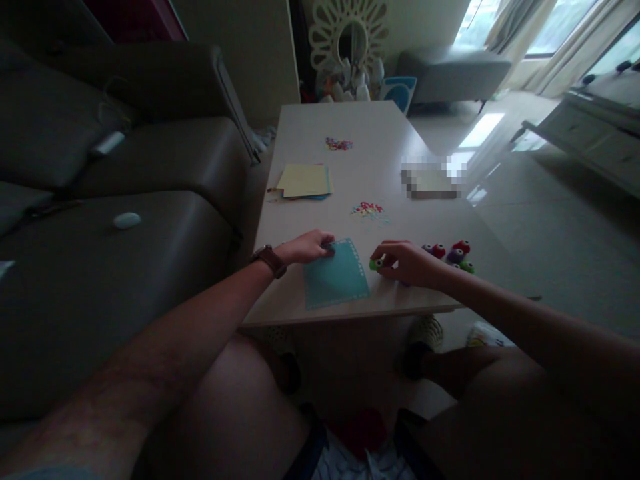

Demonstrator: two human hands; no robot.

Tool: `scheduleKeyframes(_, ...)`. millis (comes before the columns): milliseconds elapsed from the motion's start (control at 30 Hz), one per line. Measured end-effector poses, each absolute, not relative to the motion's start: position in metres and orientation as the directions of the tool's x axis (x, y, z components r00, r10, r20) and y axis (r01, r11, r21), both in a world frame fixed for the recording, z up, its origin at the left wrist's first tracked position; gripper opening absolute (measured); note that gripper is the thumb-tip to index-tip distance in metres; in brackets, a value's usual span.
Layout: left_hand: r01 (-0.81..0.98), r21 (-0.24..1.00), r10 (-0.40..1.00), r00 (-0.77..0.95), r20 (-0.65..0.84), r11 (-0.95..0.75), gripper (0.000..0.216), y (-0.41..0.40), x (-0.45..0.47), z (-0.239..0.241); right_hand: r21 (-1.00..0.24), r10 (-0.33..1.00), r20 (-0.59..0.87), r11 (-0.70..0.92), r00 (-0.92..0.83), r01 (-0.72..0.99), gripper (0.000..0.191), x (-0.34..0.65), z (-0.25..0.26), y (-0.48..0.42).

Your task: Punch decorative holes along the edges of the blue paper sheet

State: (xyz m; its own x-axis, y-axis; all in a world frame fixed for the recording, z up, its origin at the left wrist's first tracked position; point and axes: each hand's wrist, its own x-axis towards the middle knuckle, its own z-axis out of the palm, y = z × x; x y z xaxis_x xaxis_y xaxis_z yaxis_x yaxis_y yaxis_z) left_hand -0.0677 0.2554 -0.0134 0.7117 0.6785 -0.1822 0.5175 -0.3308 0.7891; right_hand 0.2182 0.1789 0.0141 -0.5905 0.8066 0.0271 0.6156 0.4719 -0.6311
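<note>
A teal paper sheet (336,275) lies near the table's front edge, with a row of small pale cut-outs along its edges. My left hand (307,247), with a brown-strapped watch at the wrist, closes on the sheet's upper left corner; its fingertips are in shadow. Just right of the sheet, my right hand (407,260) pinches a small green craft punch (376,265), which bears a round white spot. Beyond that hand sit several similar punches (456,255) in red, purple and green, partly hidden by it.
A pile of tiny coloured paper bits (369,209) lies beyond the sheet, another pile (339,144) farther back. Stacked coloured paper (305,181) is at the left of the table (360,120). A blurred-out rectangular object (433,181) lies at the right edge. A sofa (165,220) borders the left.
</note>
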Motion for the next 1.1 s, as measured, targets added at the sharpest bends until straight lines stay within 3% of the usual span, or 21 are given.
scheduleKeyframes(500,0.567,0.771,0.750,0.635,-0.184,-0.291,0.037,0.255,-0.068,-0.013,-0.601,0.815,-0.012,0.457,-0.579,0.656,0.013,0.207,0.021,0.176)
scheduleKeyframes(833,0.553,0.796,0.743,0.635,-0.211,-0.247,0.039,0.253,-0.068,-0.011,-0.602,0.794,0.001,0.485,-0.608,0.634,0.012,0.203,0.019,0.175)
scheduleKeyframes(1100,0.593,0.764,0.736,0.631,-0.245,-0.254,0.038,0.249,-0.065,-0.013,-0.516,0.733,-0.076,0.551,-0.676,0.656,0.012,0.196,0.013,0.169)
